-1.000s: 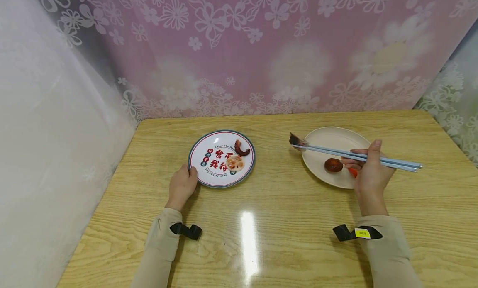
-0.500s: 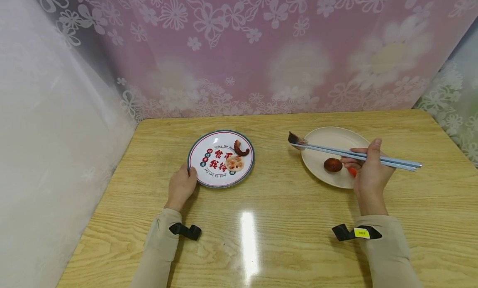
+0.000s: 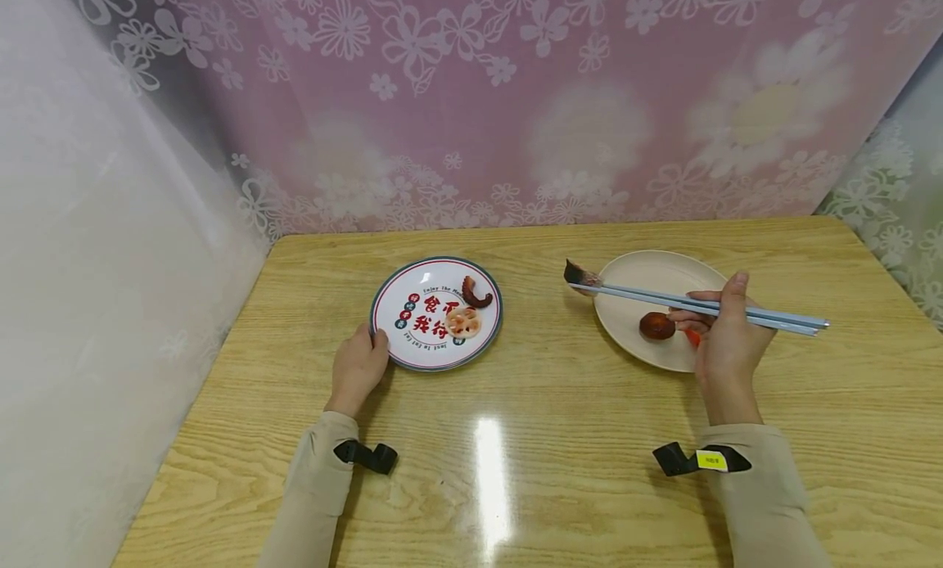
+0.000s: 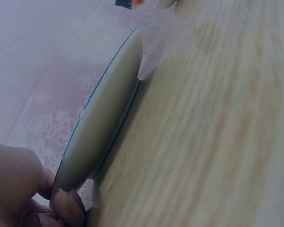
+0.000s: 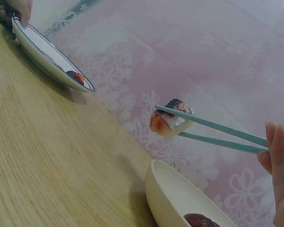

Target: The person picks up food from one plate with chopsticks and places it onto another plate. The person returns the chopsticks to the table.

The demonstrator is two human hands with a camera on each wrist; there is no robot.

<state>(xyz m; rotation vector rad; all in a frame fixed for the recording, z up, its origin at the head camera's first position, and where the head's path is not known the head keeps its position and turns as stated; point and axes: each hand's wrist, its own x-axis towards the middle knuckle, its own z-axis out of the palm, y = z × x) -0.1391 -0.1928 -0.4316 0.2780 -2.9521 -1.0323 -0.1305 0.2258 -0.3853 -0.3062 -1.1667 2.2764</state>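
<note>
My left hand [image 3: 358, 369] grips the near-left rim of a white plate [image 3: 412, 343] with a blue-green edge and red lettering. In the left wrist view the thumb and fingers [image 4: 69, 208] pinch that rim. A curled octopus tentacle [image 3: 477, 293] and a lotus root slice [image 3: 463, 323] lie on its right side. My right hand [image 3: 732, 339] holds a pair of light blue chopsticks [image 3: 648, 295]. Between their tips is a piece of fish [image 5: 171, 118] with dark, silvery skin, raised beside the left rim of a cream plate [image 3: 626, 265].
On the cream plate lie a glossy brown rounded piece [image 3: 657, 326] and a red piece [image 3: 692, 336], partly hidden by my right hand. Both plates are on the wooden table [image 3: 545, 404]. A pink floral curtain [image 3: 471, 142] hangs behind its far edge.
My right hand, with the chopsticks and the piece of fish, has shifted slightly to the left. The left hand and its plate stay practically still.
</note>
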